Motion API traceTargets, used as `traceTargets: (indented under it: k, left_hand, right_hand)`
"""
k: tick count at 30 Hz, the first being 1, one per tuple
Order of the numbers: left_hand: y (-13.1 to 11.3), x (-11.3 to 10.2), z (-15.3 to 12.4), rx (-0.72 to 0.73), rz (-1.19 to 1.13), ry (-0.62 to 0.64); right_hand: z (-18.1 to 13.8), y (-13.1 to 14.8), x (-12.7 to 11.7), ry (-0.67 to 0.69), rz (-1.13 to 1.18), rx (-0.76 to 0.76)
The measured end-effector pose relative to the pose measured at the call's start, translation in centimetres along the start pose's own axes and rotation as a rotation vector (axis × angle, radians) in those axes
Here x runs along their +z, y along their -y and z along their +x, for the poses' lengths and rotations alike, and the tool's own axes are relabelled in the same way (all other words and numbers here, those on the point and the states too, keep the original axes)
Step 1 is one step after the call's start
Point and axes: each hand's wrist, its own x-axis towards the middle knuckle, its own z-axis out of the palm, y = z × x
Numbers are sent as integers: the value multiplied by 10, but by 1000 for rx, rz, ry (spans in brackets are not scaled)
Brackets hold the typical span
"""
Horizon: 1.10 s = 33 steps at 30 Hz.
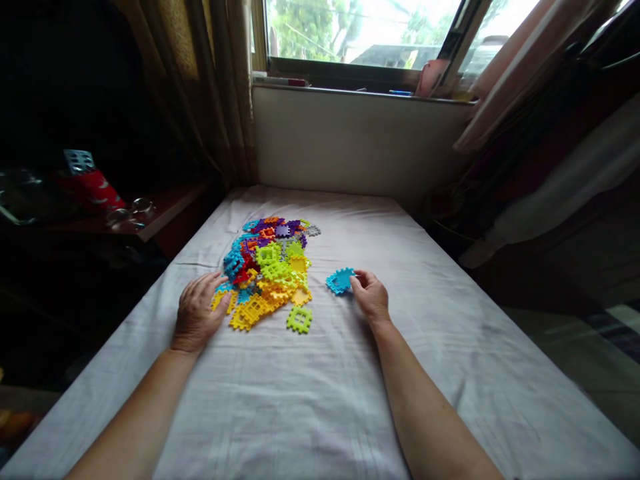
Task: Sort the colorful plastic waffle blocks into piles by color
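The right hand [371,297] pinches toothed blue plastic [342,281] between thumb and fingers. The left hand [199,313], thumb and fingers apart, touches a jagged yellow frame [233,300].

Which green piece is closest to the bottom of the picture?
The green window-shaped piece at the near right edge of the pile; the other green pieces lie farther back.

Daylight floods through the window [360,33], green trees [305,27] bright outside! Below the sill [335,88], a plain pale wall [350,140]. Over on the left, a brown curtain [200,87] hangs in folds, and a dark reddish tabletop [173,205] sits in gloom. Pink cloth [520,73] slants down at right, while a pale, wrinkled sheet [285,400] stretches across the centre.
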Motion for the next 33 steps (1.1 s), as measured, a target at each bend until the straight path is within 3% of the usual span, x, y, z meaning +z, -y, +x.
traceTargets:
  k: [6, 14, 17, 26, 33]
  left_hand:
    - [-2, 3, -8, -8, 98, 186]
    - [-6, 7, -2, -187, 183, 468]
    - [-10, 7, 0, -210, 180, 522]
    - [-11, 5, -5, -146, 93, 369]
    - [-7, 2, -8, -140, 30, 173]
  right_hand:
    - [0, -1, -2, -27, -138, -37]
    - [-5, -7, 1, 3, -162, -187]
    - [-6, -9, 2, 5, -181, -216]
    - [-4, -13, 3, 23, -167, -213]
    - [-1, -12, 1, -9, -45, -171]
